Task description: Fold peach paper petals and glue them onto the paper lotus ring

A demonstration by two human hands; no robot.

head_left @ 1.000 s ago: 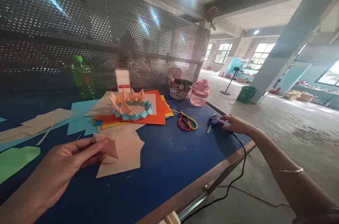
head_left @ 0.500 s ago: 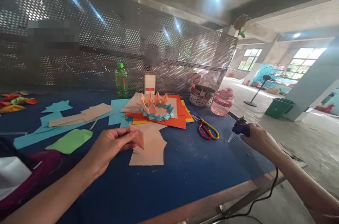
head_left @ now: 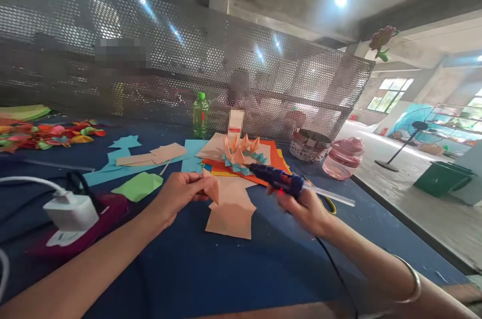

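The left fingers (head_left: 184, 191) pinch a folded peach paper point (head_left: 211, 184) while the right fingers (head_left: 301, 211) wrap a blue glue gun (head_left: 274, 178), whose nozzle (head_left: 248, 166), if swung closer, could burn them or drip glue.

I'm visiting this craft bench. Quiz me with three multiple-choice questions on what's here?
1. Which hand holds the hot glue gun? A) left B) right C) neither
2. What colour is the folded paper in the left hand? A) blue B) peach C) green
3. How does the green plastic bottle stand? A) upright B) on its side C) upside down

Answers: 1 B, the right hand grips it. 2 B, its peach shade shows between the fingers. 3 A, its cap points up.
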